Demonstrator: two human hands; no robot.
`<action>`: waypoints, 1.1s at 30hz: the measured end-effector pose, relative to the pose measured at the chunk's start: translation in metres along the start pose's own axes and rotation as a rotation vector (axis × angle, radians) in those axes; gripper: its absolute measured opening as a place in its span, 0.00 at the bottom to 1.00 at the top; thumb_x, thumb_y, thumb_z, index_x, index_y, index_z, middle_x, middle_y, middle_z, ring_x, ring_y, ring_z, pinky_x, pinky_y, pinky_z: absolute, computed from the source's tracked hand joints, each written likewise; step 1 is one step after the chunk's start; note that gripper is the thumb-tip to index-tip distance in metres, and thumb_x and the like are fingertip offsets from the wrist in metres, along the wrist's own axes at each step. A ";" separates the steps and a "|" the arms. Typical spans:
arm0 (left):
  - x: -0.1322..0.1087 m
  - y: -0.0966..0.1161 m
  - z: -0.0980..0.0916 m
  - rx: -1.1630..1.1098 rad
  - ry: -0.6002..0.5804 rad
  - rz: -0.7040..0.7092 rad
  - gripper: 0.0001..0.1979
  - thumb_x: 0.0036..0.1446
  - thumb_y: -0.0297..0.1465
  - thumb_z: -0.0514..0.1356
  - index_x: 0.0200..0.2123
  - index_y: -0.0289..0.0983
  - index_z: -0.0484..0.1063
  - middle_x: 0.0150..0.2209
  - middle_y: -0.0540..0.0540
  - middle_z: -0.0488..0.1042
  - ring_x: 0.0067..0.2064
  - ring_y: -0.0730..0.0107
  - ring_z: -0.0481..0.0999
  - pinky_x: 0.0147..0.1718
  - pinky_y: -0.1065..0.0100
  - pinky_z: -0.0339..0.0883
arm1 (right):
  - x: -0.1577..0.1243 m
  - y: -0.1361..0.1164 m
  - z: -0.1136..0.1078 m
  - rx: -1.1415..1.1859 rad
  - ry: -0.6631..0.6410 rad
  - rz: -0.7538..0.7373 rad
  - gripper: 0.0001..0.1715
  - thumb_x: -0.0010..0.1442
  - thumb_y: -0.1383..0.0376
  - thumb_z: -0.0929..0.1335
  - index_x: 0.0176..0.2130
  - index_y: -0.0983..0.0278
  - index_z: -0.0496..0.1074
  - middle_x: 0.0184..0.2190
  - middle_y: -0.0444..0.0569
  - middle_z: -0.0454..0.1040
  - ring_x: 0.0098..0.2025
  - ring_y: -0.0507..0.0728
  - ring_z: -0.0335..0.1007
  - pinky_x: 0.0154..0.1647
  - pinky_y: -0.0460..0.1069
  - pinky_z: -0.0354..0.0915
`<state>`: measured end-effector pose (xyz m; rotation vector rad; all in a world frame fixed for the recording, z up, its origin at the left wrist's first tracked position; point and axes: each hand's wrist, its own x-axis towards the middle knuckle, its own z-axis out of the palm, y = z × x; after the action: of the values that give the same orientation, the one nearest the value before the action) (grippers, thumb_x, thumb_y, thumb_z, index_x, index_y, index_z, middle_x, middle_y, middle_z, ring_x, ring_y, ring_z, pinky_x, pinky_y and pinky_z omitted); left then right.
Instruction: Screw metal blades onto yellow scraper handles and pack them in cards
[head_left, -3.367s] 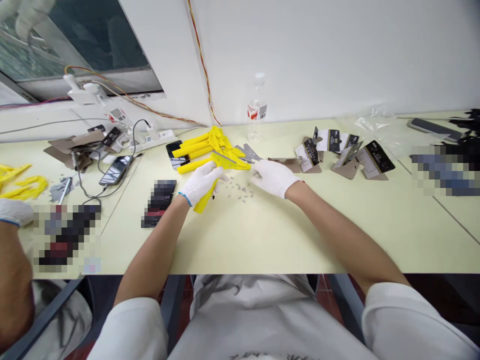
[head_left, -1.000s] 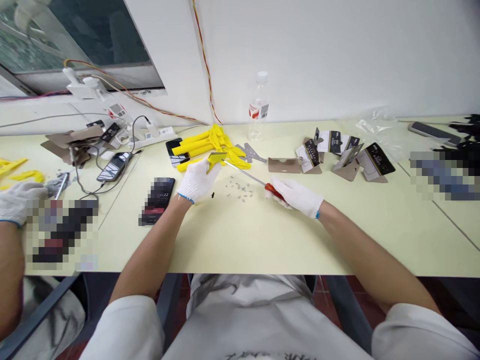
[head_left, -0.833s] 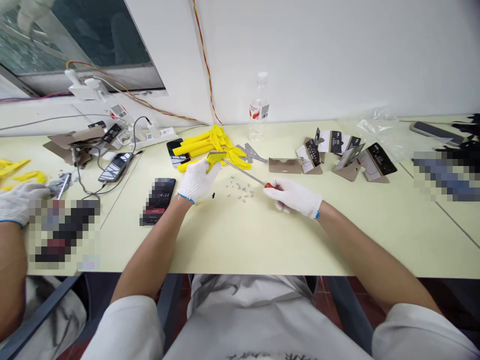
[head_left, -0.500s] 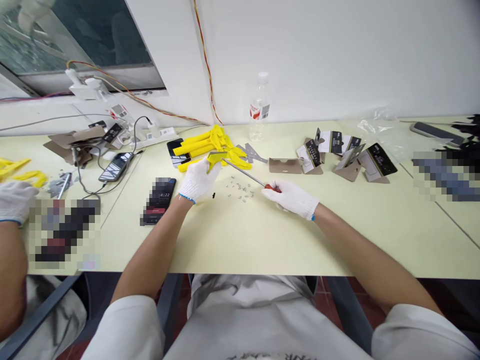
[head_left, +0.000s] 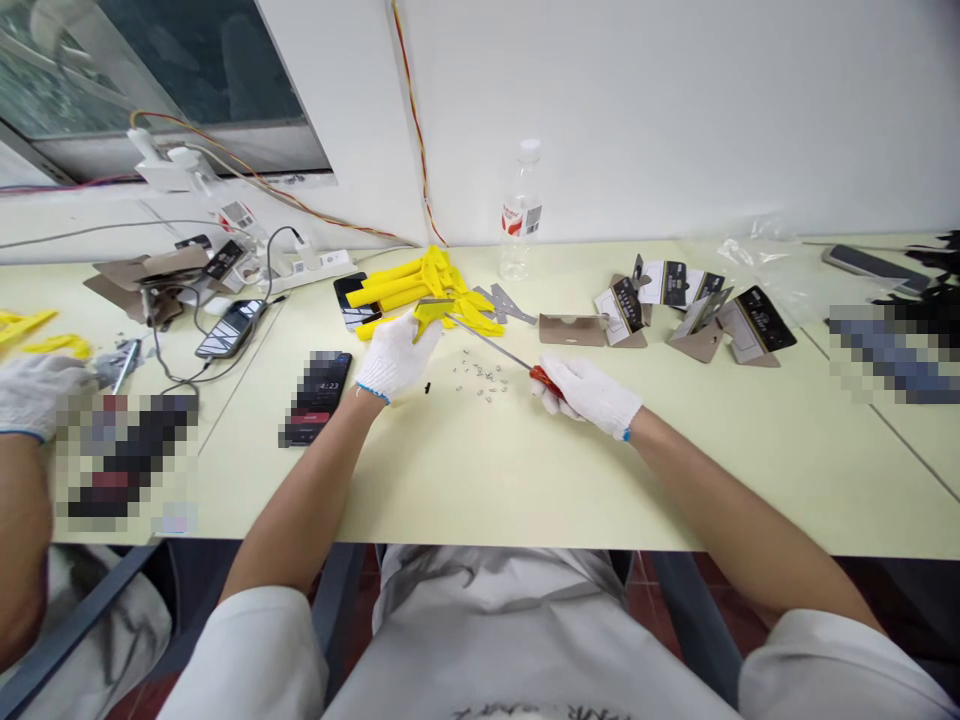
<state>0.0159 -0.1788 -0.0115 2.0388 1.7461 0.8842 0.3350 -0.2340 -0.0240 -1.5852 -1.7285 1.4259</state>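
Note:
My left hand (head_left: 391, 357), in a white glove, is closed round a yellow plastic part with a grey metal blade (head_left: 433, 312), held just above the table. My right hand (head_left: 592, 394), also gloved, grips the red handle of a screwdriver (head_left: 504, 353). Its thin shaft reaches up and left, and the tip meets the yellow part. Several small screws (head_left: 481, 376) lie scattered on the table between my hands. Behind the held part lies a pile of yellow parts (head_left: 409, 284), with loose grey blades (head_left: 508, 303) beside it.
A plastic bottle (head_left: 520, 213) stands at the wall. Cardboard packaging cards (head_left: 675, 302) lie right of centre. Phones (head_left: 316, 396) and cables lie to the left, near a power strip (head_left: 300, 273). A co-worker's gloved hand (head_left: 34, 390) is at the far left edge.
3.4 s ago my right hand lay by the screws with no tool; now it holds the screwdriver against the yellow part. Over the last second both hands have barely moved.

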 end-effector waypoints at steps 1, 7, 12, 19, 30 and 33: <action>0.000 0.001 0.000 0.033 0.000 -0.006 0.13 0.77 0.33 0.64 0.36 0.39 0.72 0.31 0.49 0.74 0.35 0.67 0.70 0.41 0.63 0.61 | 0.000 0.000 0.000 -0.018 0.025 -0.003 0.40 0.79 0.32 0.60 0.36 0.60 0.72 0.25 0.47 0.72 0.24 0.53 0.58 0.27 0.49 0.55; 0.000 0.005 -0.001 0.129 -0.019 -0.031 0.15 0.79 0.34 0.63 0.35 0.38 0.69 0.30 0.51 0.70 0.34 0.70 0.67 0.39 0.63 0.57 | 0.003 0.005 0.000 -0.094 0.047 0.004 0.37 0.74 0.31 0.69 0.36 0.59 0.69 0.25 0.45 0.72 0.23 0.52 0.59 0.26 0.49 0.55; 0.000 0.001 -0.001 0.083 0.002 -0.015 0.15 0.77 0.37 0.62 0.35 0.39 0.70 0.30 0.48 0.73 0.34 0.65 0.71 0.39 0.62 0.58 | 0.003 0.003 0.000 -0.074 0.065 -0.031 0.39 0.75 0.29 0.66 0.35 0.60 0.71 0.25 0.45 0.71 0.25 0.53 0.61 0.27 0.49 0.56; 0.000 0.004 -0.002 0.074 -0.011 -0.029 0.17 0.76 0.38 0.61 0.31 0.39 0.69 0.27 0.47 0.72 0.32 0.62 0.72 0.39 0.61 0.60 | 0.000 0.001 0.000 -0.002 -0.044 0.026 0.36 0.79 0.35 0.62 0.39 0.61 0.75 0.28 0.48 0.75 0.23 0.52 0.57 0.25 0.49 0.54; 0.000 -0.004 0.000 0.066 0.009 -0.031 0.19 0.76 0.42 0.61 0.31 0.40 0.73 0.25 0.47 0.70 0.31 0.62 0.70 0.36 0.61 0.60 | -0.002 -0.005 -0.003 0.018 -0.043 0.056 0.36 0.81 0.37 0.60 0.37 0.61 0.75 0.25 0.47 0.73 0.21 0.52 0.54 0.23 0.49 0.51; 0.000 -0.003 -0.002 0.047 -0.003 -0.037 0.20 0.77 0.41 0.60 0.30 0.40 0.72 0.25 0.48 0.69 0.30 0.64 0.70 0.37 0.61 0.59 | 0.000 -0.002 -0.003 -0.092 0.090 0.023 0.31 0.75 0.39 0.71 0.34 0.59 0.68 0.23 0.42 0.67 0.24 0.52 0.58 0.26 0.47 0.53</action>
<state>0.0124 -0.1788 -0.0124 2.0289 1.8138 0.8356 0.3363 -0.2329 -0.0209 -1.6948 -1.7521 1.2816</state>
